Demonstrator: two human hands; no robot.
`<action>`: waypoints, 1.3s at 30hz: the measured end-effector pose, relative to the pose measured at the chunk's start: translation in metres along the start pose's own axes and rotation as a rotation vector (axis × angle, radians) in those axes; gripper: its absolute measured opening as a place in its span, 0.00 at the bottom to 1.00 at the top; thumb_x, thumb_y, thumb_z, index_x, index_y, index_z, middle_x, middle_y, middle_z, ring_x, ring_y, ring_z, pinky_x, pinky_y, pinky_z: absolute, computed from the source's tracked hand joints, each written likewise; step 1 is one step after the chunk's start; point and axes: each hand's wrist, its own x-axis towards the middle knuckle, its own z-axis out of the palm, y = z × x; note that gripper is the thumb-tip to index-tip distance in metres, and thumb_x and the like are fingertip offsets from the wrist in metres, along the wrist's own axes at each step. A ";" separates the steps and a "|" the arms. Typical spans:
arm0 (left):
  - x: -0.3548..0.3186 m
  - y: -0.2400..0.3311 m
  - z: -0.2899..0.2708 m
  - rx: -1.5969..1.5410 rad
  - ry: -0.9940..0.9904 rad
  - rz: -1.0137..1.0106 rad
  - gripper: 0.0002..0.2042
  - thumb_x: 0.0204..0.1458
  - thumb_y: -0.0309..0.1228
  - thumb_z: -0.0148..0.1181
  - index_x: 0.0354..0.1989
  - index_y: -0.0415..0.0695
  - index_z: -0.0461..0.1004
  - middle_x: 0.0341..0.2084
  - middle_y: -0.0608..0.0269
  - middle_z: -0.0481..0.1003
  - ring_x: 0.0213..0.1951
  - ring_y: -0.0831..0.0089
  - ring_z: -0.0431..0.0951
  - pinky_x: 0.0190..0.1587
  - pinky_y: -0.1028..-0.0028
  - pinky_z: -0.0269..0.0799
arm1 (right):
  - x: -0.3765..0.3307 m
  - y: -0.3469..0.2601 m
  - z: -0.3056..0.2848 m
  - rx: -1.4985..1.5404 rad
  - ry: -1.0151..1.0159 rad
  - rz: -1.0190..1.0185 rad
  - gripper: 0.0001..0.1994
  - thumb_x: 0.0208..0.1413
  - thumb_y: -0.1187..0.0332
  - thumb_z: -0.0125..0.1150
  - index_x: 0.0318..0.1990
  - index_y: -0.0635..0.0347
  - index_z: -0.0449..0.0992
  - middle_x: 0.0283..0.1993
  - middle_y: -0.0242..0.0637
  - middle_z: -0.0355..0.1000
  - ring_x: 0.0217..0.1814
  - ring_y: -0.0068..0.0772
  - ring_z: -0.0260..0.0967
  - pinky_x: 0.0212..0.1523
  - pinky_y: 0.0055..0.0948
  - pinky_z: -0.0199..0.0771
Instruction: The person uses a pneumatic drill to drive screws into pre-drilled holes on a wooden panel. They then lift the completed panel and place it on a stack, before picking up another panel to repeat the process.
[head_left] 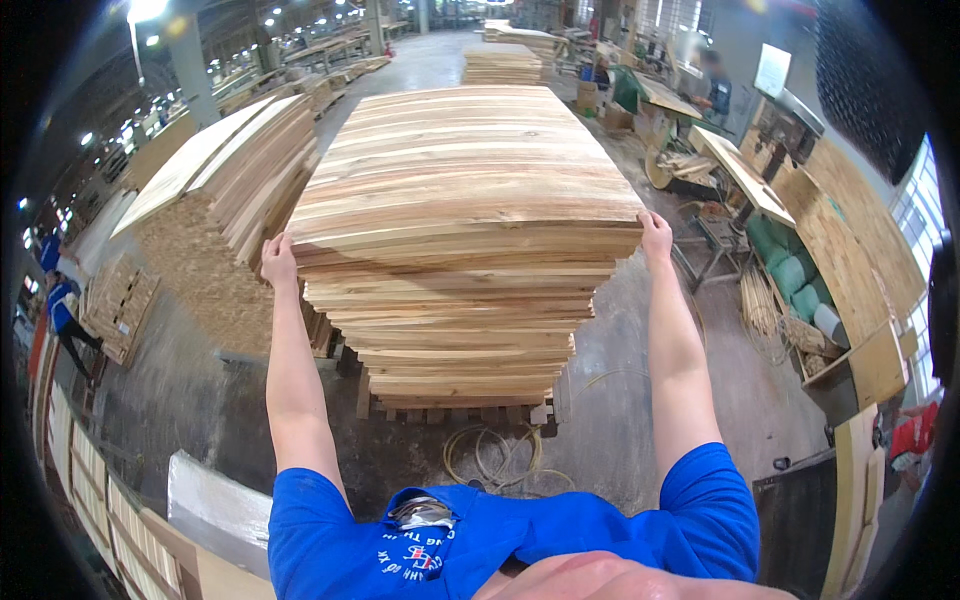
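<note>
The top sheet (470,150) of pale, striped wood veneer lies on the tall stack of veneer sheets (465,330) — long axis running away from the person. The left hand (279,258) and right hand (655,236) grip the sheet's two near corners, fingers closed — equally near.

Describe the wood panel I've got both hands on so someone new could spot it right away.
Start at the tall stack of pale wooden panels in the middle of the workshop floor. The panel is its top sheet, striped with glued strips, gripped at its near corners by the left hand and the right hand. Unlike the sheets beneath, its whole face shows.
</note>
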 end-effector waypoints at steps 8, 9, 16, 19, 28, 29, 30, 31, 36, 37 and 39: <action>-0.029 0.027 -0.041 -0.082 -0.042 -0.050 0.16 0.48 0.35 0.56 0.41 0.37 0.75 0.36 0.56 0.77 0.38 0.70 0.76 0.41 0.73 0.69 | -0.031 -0.007 -0.030 0.206 0.038 0.166 0.16 0.48 0.65 0.58 0.41 0.66 0.76 0.36 0.34 0.75 0.37 0.23 0.68 0.40 0.22 0.67; -0.043 0.022 -0.053 -0.184 -0.043 -0.103 0.15 0.49 0.33 0.55 0.42 0.36 0.74 0.35 0.59 0.76 0.36 0.73 0.75 0.39 0.75 0.68 | -0.038 -0.011 -0.036 0.201 0.030 0.150 0.16 0.49 0.65 0.57 0.43 0.65 0.76 0.36 0.33 0.74 0.37 0.23 0.68 0.40 0.22 0.67; -0.169 0.046 -0.147 -0.502 -0.117 -0.266 0.13 0.52 0.30 0.53 0.42 0.35 0.73 0.29 0.66 0.74 0.31 0.81 0.71 0.34 0.81 0.66 | -0.140 -0.023 -0.156 0.243 0.024 0.263 0.16 0.55 0.62 0.50 0.47 0.61 0.73 0.45 0.34 0.70 0.46 0.25 0.65 0.46 0.29 0.65; -0.200 0.019 -0.221 -0.539 -0.054 -0.370 0.15 0.55 0.36 0.48 0.43 0.38 0.72 0.32 0.62 0.75 0.35 0.75 0.74 0.39 0.76 0.69 | -0.192 -0.013 -0.208 0.772 -0.003 0.222 0.19 0.58 0.58 0.46 0.50 0.61 0.69 0.50 0.38 0.68 0.53 0.32 0.64 0.54 0.35 0.61; -0.146 -0.023 -0.157 -0.154 -0.098 0.044 0.18 0.55 0.39 0.46 0.49 0.39 0.68 0.37 0.57 0.73 0.39 0.68 0.74 0.45 0.70 0.69 | -0.185 0.031 -0.152 0.587 -0.034 0.315 0.18 0.57 0.58 0.47 0.49 0.60 0.68 0.51 0.38 0.67 0.55 0.34 0.63 0.57 0.38 0.59; -0.143 -0.023 -0.153 -0.171 -0.112 0.038 0.19 0.55 0.39 0.46 0.49 0.39 0.67 0.38 0.57 0.73 0.39 0.68 0.74 0.45 0.70 0.69 | -0.184 0.031 -0.151 0.573 -0.026 0.313 0.18 0.57 0.58 0.47 0.49 0.60 0.68 0.51 0.38 0.67 0.55 0.34 0.63 0.57 0.38 0.59; -0.142 -0.025 -0.153 -0.186 -0.110 0.034 0.19 0.55 0.39 0.46 0.50 0.39 0.67 0.38 0.57 0.73 0.40 0.68 0.74 0.45 0.69 0.69 | -0.183 0.029 -0.151 0.559 -0.022 0.313 0.18 0.57 0.58 0.47 0.49 0.60 0.68 0.51 0.38 0.67 0.55 0.34 0.64 0.57 0.38 0.59; -0.139 -0.026 -0.152 -0.200 -0.108 0.031 0.19 0.55 0.39 0.46 0.50 0.39 0.67 0.38 0.57 0.72 0.40 0.68 0.74 0.45 0.69 0.69 | -0.181 0.027 -0.149 0.543 -0.019 0.307 0.18 0.57 0.58 0.48 0.49 0.60 0.68 0.51 0.39 0.68 0.54 0.34 0.64 0.57 0.38 0.59; -0.126 -0.027 -0.149 -0.219 -0.132 0.048 0.19 0.55 0.39 0.47 0.51 0.40 0.65 0.40 0.56 0.71 0.42 0.67 0.73 0.46 0.68 0.69 | -0.181 0.019 -0.157 0.475 -0.012 0.302 0.18 0.57 0.58 0.48 0.48 0.61 0.68 0.50 0.39 0.68 0.54 0.34 0.64 0.57 0.38 0.59; -0.121 -0.025 -0.148 -0.232 -0.126 0.053 0.20 0.55 0.40 0.47 0.51 0.40 0.65 0.41 0.56 0.71 0.42 0.67 0.73 0.47 0.68 0.69 | -0.178 0.016 -0.158 0.470 -0.010 0.295 0.18 0.57 0.58 0.49 0.48 0.61 0.68 0.50 0.39 0.68 0.54 0.34 0.64 0.57 0.38 0.59; -0.122 -0.024 -0.151 -0.243 -0.134 0.062 0.20 0.55 0.40 0.47 0.52 0.40 0.65 0.42 0.56 0.71 0.43 0.66 0.72 0.47 0.67 0.69 | -0.184 0.012 -0.165 0.458 -0.008 0.283 0.17 0.57 0.58 0.49 0.47 0.61 0.68 0.50 0.39 0.68 0.54 0.34 0.64 0.57 0.38 0.59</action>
